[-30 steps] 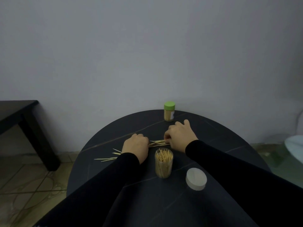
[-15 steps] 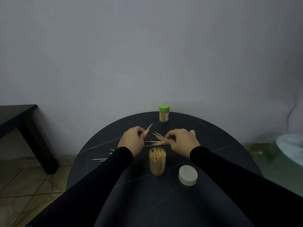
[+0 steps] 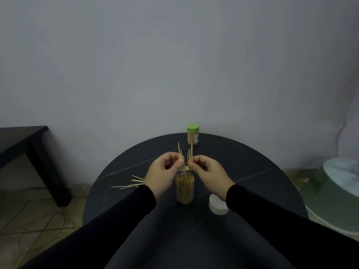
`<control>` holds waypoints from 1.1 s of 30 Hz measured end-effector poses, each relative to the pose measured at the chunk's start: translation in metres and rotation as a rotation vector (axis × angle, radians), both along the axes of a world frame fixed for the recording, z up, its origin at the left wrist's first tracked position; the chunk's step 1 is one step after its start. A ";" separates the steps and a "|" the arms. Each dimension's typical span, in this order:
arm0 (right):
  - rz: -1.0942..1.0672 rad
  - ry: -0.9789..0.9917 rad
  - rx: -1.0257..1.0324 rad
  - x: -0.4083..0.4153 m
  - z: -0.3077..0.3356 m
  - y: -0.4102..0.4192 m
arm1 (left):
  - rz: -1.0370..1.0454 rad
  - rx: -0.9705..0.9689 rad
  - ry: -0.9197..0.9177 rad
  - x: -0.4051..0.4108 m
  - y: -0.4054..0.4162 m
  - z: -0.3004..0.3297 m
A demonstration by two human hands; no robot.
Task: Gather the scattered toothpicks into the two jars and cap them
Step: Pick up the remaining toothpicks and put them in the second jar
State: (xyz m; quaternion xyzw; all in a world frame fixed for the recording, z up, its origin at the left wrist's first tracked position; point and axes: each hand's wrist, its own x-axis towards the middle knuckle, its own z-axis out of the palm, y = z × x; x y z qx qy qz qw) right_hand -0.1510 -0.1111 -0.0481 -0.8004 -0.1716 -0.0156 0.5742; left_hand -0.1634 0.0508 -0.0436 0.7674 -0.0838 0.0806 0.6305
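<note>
dim, flat light; soft detail, wide-angle bending at edges.

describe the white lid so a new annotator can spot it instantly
Start at the round black table and find the open clear jar of toothpicks near its middle. The white lid lies flat to that jar's right, partly under the right sleeve; it is the only white disc, unlike the green cap far back.

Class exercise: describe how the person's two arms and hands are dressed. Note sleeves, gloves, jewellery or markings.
Both arms wear long, plain black sleeves ending at the wrists. The left hand and right hand are bare: no gloves, and no rings, watch or markings can be seen in this dim view.
</note>
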 end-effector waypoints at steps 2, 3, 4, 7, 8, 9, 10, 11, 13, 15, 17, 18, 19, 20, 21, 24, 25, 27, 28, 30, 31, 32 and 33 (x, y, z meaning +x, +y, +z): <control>0.018 0.003 -0.034 -0.003 -0.004 0.001 | 0.028 0.039 0.000 -0.004 0.000 -0.008; 0.024 -0.003 -0.057 -0.003 -0.006 0.002 | 0.041 0.054 -0.001 -0.005 0.000 -0.011; 0.022 -0.015 -0.080 -0.003 -0.007 0.002 | 0.051 0.064 0.001 -0.007 0.000 -0.013; -0.008 -0.063 -0.201 0.003 -0.012 -0.003 | 0.083 0.087 0.027 -0.007 0.005 -0.020; -0.008 -0.068 -0.232 0.004 -0.012 -0.005 | 0.077 0.087 0.038 -0.008 0.007 -0.022; -0.003 -0.064 -0.246 0.006 -0.012 -0.007 | 0.066 0.091 0.044 -0.008 0.008 -0.023; 0.004 -0.060 -0.248 0.007 -0.012 -0.009 | 0.057 0.095 0.048 -0.010 0.008 -0.024; 0.016 -0.057 -0.241 0.008 -0.010 -0.011 | 0.050 0.103 0.043 -0.011 0.009 -0.024; 0.050 -0.060 -0.228 0.008 -0.004 -0.014 | 0.034 0.115 0.004 -0.013 0.010 -0.024; 0.069 -0.073 -0.244 0.009 -0.001 -0.017 | 0.025 0.141 -0.026 -0.014 0.011 -0.025; 0.059 -0.072 -0.261 0.010 -0.002 -0.020 | 0.023 0.187 -0.013 -0.012 0.009 -0.027; 0.054 -0.068 -0.267 0.011 -0.002 -0.021 | 0.026 0.218 -0.011 -0.011 0.008 -0.028; 0.056 -0.068 -0.271 0.012 -0.003 -0.021 | 0.035 0.253 -0.019 -0.010 0.007 -0.029; 0.062 -0.072 -0.274 0.013 -0.004 -0.021 | 0.048 0.286 -0.038 -0.010 0.005 -0.028; 0.066 -0.077 -0.275 0.012 -0.003 -0.021 | 0.054 0.308 -0.067 -0.009 0.003 -0.027; 0.067 -0.079 -0.261 0.012 0.000 -0.021 | 0.030 0.322 -0.147 -0.007 0.002 -0.020; 0.069 -0.066 -0.256 0.012 0.000 -0.022 | 0.031 0.337 -0.150 -0.007 0.003 -0.017; 0.111 -0.015 -0.263 0.013 0.001 -0.025 | 0.048 0.393 -0.173 -0.005 0.003 -0.014; 0.151 0.009 -0.294 0.014 0.002 -0.028 | 0.052 0.437 -0.200 -0.005 0.004 -0.014; 0.224 0.013 -0.396 0.015 0.001 -0.030 | 0.027 0.542 -0.260 -0.004 0.005 -0.015; 0.244 0.007 -0.427 0.014 0.001 -0.029 | 0.006 0.582 -0.279 -0.004 0.004 -0.016; 0.252 0.002 -0.440 0.014 0.001 -0.028 | -0.008 0.609 -0.293 -0.004 0.004 -0.017; 0.253 -0.002 -0.444 0.013 0.002 -0.028 | -0.018 0.632 -0.314 -0.004 0.003 -0.017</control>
